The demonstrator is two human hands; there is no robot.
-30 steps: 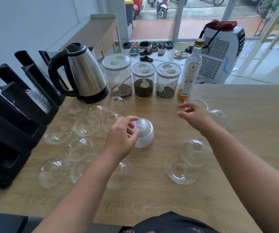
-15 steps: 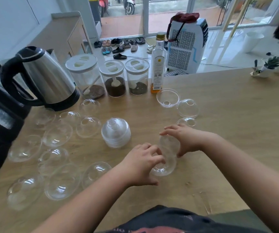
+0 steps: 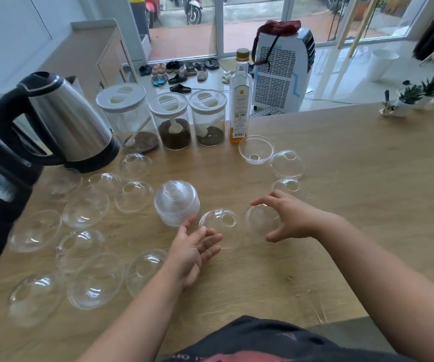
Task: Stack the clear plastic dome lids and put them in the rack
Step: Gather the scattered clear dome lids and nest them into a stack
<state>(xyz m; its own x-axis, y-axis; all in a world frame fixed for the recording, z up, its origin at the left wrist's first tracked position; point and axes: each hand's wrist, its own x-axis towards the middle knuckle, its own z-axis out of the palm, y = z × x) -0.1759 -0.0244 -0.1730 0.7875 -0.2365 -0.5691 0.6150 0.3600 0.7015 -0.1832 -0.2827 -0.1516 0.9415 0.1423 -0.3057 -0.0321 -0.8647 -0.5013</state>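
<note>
Lids parted: right hand [image 3: 290, 218] cups one lid [image 3: 259, 222], other lid [image 3: 221, 226] beside left hand [image 3: 193, 246].

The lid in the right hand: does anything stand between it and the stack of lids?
Yes. Another loose dome lid lies between the lid in the right hand and the stack, beside the left hand.

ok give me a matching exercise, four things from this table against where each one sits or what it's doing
Things:
1. kettle
2. lid stack
3. oil bottle
4. right hand

Places or states:
A. just right of the three jars
B. curled over a single lid
C. far left, beside the black rack
D. mid-table, just beyond the left hand's fingertips

Pairs: 1-C, 2-D, 3-A, 4-B
</note>
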